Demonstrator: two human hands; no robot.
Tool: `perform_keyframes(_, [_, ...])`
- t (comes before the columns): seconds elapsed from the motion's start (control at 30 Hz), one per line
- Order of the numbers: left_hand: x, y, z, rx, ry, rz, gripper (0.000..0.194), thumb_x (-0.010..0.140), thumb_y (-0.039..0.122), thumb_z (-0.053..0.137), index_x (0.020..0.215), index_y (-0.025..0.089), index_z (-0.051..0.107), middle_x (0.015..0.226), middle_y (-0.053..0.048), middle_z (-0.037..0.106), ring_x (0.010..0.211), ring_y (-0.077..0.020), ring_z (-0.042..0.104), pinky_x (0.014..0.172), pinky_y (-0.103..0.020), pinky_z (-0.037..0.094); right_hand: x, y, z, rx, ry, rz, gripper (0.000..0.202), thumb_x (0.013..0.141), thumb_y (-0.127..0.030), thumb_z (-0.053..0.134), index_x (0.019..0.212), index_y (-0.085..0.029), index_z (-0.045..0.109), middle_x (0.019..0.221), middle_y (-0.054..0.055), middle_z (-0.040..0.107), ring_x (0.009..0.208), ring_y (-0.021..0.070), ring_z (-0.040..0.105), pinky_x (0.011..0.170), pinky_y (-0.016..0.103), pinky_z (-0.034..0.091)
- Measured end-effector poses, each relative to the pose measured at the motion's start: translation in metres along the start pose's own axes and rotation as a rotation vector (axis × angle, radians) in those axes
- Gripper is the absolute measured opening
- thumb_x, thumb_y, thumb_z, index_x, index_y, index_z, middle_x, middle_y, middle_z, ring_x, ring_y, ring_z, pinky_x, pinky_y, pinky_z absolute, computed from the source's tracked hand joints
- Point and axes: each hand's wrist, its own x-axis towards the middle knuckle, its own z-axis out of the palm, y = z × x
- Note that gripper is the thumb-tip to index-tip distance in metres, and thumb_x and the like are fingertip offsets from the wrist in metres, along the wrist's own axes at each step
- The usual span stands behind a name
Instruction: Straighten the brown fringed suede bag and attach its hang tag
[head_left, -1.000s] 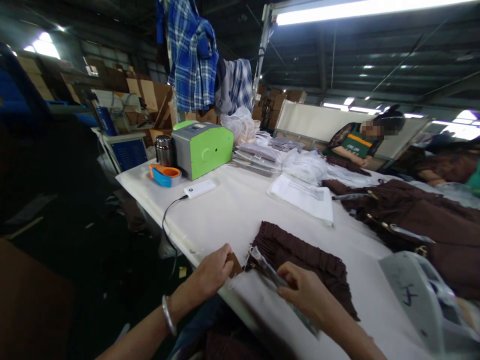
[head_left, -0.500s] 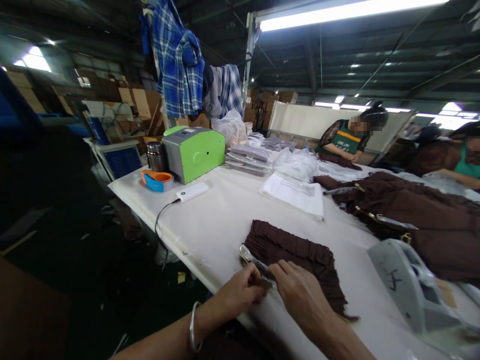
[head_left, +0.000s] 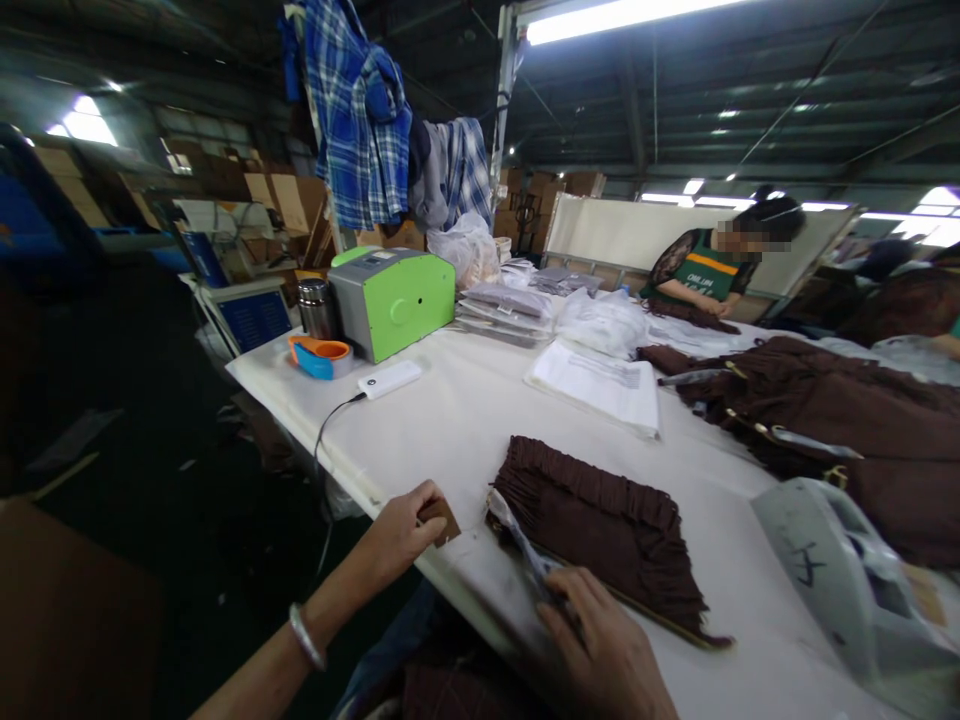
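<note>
Head view: left hand [head_left: 401, 525] pinched on a small brown tag [head_left: 439, 520], held just off the near desk [head_left: 457, 420] edge, a little to the left of the folded brown garment [head_left: 600, 520]. Right hand [head_left: 600, 650] lower down, fingers closed over the near end of a clear plastic strip [head_left: 517, 535] running along the garment's near-left corner; grip looks pinched, though fingertips partly hidden. Garment flat on the desk, just ahead of the right hand, pleated edge pointing away.

Judged from this, best done by keeping the strip pressed flat under the right hand so the corner stays put, and bringing the tag across low and level toward that corner, without dragging the pleats out of line.

Farther ahead of the left hand: white power bank [head_left: 388, 379] with its cable trailing off the desk edge, orange and blue tape dispenser [head_left: 321, 355], steel flask [head_left: 315, 307], green machine [head_left: 390, 300]. Beyond the garment, a stack of white printed sheets [head_left: 600, 385] and bagged goods. To the right of the right hand, a grey plastic device [head_left: 832, 570] and a heap of brown garments [head_left: 825, 420]. Another person [head_left: 705, 280] at work at the far end, well apart. Nothing lying between the hands and the folded garment; cable near enough to the left hand's side to snag a sleeve or wrist.
</note>
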Motion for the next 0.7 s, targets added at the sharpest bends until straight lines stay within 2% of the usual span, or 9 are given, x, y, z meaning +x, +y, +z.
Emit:
perform_keyframes(0.07, [0.015, 0.010, 0.001, 0.192, -0.013, 0.078, 0.038, 0.081, 0.020, 0.048, 0.118, 0.023, 0.055, 0.090, -0.001, 0.068, 0.082, -0.0178, 0.062, 0.072, -0.024, 0.044, 0.007, -0.004, -0.001, 0.010, -0.017, 0.175, 0.021, 0.090, -0.031, 0.055, 0.109, -0.025, 0.060, 0.106, 0.006, 0.066, 0.097, 0.0228, 0.063, 0.083, 0.032, 0.051])
perform_keyframes(0.13, [0.033, 0.019, 0.003, 0.338, -0.122, 0.184, 0.051, 0.080, 0.017, 0.048, 0.130, 0.027, 0.049, 0.097, -0.001, 0.069, 0.087, -0.0190, 0.063, 0.075, -0.025, 0.045, 0.014, -0.008, -0.003, 0.008, -0.083, 0.258, 0.022, 0.086, -0.029, 0.059, 0.107, -0.024, 0.063, 0.105, 0.006, 0.066, 0.100, 0.0257, 0.062, 0.088, 0.037, 0.048])
perform_keyframes(0.2, [0.047, 0.026, 0.005, 0.437, -0.230, 0.266, 0.049, 0.080, 0.015, 0.049, 0.127, 0.029, 0.053, 0.100, -0.001, 0.070, 0.090, -0.0205, 0.065, 0.077, -0.026, 0.046, 0.020, -0.011, -0.007, 0.005, -0.165, 0.262, 0.018, 0.083, -0.024, 0.060, 0.101, -0.024, 0.064, 0.103, 0.005, 0.066, 0.099, 0.0262, 0.060, 0.088, 0.038, 0.046])
perform_keyframes(0.27, [0.055, 0.029, 0.005, 0.488, -0.259, 0.325, 0.043, 0.081, 0.013, 0.050, 0.120, 0.029, 0.059, 0.103, -0.001, 0.070, 0.094, -0.0211, 0.065, 0.081, -0.026, 0.047, 0.023, -0.012, -0.012, -0.008, -0.222, 0.240, 0.013, 0.081, -0.018, 0.059, 0.093, -0.023, 0.063, 0.097, 0.004, 0.066, 0.095, 0.0250, 0.060, 0.083, 0.036, 0.046])
perform_keyframes(0.37, [0.051, 0.024, 0.005, 0.523, -0.219, 0.408, 0.031, 0.087, 0.014, 0.050, 0.113, 0.028, 0.061, 0.102, 0.000, 0.069, 0.095, -0.0193, 0.064, 0.083, -0.025, 0.047, 0.023, -0.011, -0.016, -0.019, -0.229, 0.220, 0.012, 0.081, -0.014, 0.057, 0.088, -0.023, 0.059, 0.093, 0.002, 0.065, 0.090, 0.0222, 0.060, 0.077, 0.032, 0.044])
perform_keyframes(0.47, [0.037, 0.015, 0.005, 0.641, -0.213, 0.438, 0.028, 0.092, 0.017, 0.048, 0.114, 0.030, 0.060, 0.090, 0.000, 0.065, 0.082, -0.0178, 0.064, 0.072, -0.023, 0.048, 0.021, -0.008, -0.012, -0.015, -0.156, 0.192, 0.020, 0.081, -0.017, 0.062, 0.100, -0.025, 0.059, 0.100, 0.002, 0.066, 0.094, 0.0233, 0.060, 0.082, 0.033, 0.043])
perform_keyframes(0.57, [0.024, 0.010, 0.005, 0.758, -0.238, 0.450, 0.029, 0.092, 0.014, 0.048, 0.113, 0.030, 0.060, 0.089, -0.002, 0.061, 0.074, -0.0171, 0.060, 0.064, -0.022, 0.046, 0.020, -0.003, -0.006, -0.025, -0.076, 0.130, 0.025, 0.084, -0.017, 0.063, 0.107, -0.025, 0.057, 0.102, 0.001, 0.067, 0.095, 0.0230, 0.059, 0.084, 0.033, 0.041])
perform_keyframes(0.63, [0.019, 0.010, 0.001, 0.712, -0.262, 0.456, 0.030, 0.093, 0.014, 0.046, 0.112, 0.031, 0.061, 0.091, -0.001, 0.060, 0.076, -0.0161, 0.060, 0.066, -0.022, 0.045, 0.018, 0.002, -0.005, -0.051, -0.035, 0.066, 0.020, 0.087, -0.015, 0.058, 0.104, -0.024, 0.057, 0.096, 0.001, 0.066, 0.088, 0.0215, 0.059, 0.079, 0.032, 0.039])
perform_keyframes(0.7, [0.018, 0.010, -0.007, 0.554, -0.245, 0.426, 0.037, 0.093, 0.014, 0.044, 0.122, 0.033, 0.056, 0.092, 0.000, 0.061, 0.079, -0.0149, 0.060, 0.072, -0.022, 0.045, 0.016, 0.009, -0.007, -0.114, 0.004, -0.044, 0.014, 0.091, -0.015, 0.054, 0.100, -0.024, 0.057, 0.088, 0.000, 0.064, 0.080, 0.0210, 0.057, 0.073, 0.032, 0.036])
